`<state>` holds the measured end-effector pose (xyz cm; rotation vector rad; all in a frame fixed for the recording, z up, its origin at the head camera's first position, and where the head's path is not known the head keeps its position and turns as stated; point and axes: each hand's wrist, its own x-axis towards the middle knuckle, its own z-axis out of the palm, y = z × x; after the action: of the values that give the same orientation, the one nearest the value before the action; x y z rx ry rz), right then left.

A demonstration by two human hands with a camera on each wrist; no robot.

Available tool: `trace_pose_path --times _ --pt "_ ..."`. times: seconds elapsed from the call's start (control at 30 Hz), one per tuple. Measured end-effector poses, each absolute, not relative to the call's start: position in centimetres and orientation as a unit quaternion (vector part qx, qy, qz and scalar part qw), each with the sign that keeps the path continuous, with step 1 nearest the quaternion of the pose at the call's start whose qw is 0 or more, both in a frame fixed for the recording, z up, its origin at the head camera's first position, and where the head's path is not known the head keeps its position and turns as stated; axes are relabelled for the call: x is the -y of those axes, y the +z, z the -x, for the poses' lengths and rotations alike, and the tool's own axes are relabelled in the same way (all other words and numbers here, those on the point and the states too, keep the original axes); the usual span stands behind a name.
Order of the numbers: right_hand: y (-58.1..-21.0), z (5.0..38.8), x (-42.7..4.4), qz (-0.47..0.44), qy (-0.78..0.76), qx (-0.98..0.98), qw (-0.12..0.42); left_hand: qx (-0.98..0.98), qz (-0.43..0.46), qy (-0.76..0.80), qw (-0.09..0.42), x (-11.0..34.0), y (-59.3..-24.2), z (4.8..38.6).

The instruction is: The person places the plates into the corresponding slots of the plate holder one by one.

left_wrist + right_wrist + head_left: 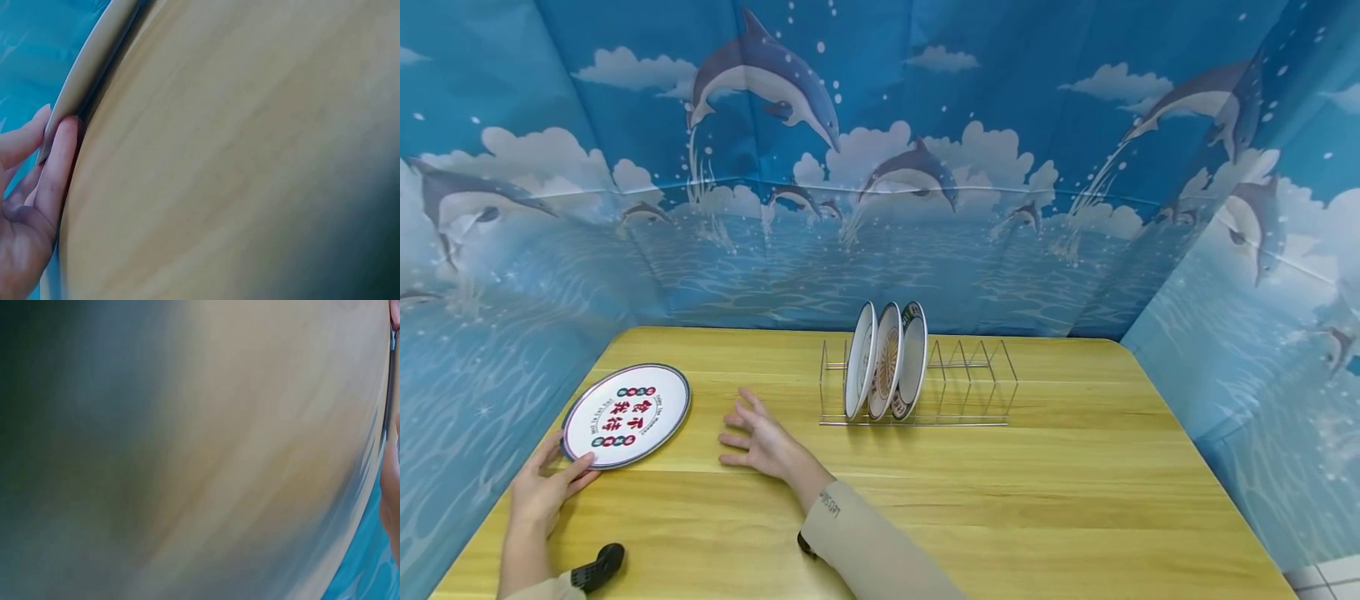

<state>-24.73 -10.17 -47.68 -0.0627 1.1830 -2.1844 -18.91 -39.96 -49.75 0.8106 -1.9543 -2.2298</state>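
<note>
A white plate point(627, 415) with a blue rim and red and green characters is at the table's left side. My left hand point(542, 492) pinches its near-left edge, thumb on top and fingers beneath; the left wrist view shows the hand point(31, 194) with the plate's edge point(94, 59) between thumb and fingers. To the right of the plate, my right hand point(766, 442) is over the table with fingers spread, touching nothing. In the right wrist view only part of a hand point(390, 494) shows at the right border.
A wire rack point(970, 421) stands at the table's back middle. Upright in its left part are three plates: a white one point(860, 362), a brown-patterned one point(886, 362) and a dark-rimmed one point(913, 358). A blue dolphin-print curtain point(985, 275) surrounds the wooden table point(1037, 500).
</note>
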Motion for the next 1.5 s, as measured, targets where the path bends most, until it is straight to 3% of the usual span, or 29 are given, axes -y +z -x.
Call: trace_pose_path --times 0.3,0.6,0.97,1.23,1.5 --pt "-47.8 23.8 10.8 0.028 -0.805 -0.459 0.375 0.666 -0.133 -0.733 -0.043 39.3 -49.8 18.4" --pt "-47.9 23.7 10.9 0.021 -0.798 -0.466 0.381 0.651 -0.131 -0.741 -0.101 37.8 -49.1 18.6" --pt "-47.0 24.5 10.6 0.017 -0.823 -0.515 0.239 0.548 -0.154 -0.822 -0.040 32.2 -46.1 19.3" --pt "-44.7 25.1 8.6 0.061 -0.868 -0.451 0.198 0.511 -0.121 -0.851 0.014 27.9 -43.8 20.6" --pt "-40.1 25.0 5.0 0.130 -0.849 -0.505 0.084 0.495 -0.054 -0.867 -0.001 23.7 -41.4 21.6"
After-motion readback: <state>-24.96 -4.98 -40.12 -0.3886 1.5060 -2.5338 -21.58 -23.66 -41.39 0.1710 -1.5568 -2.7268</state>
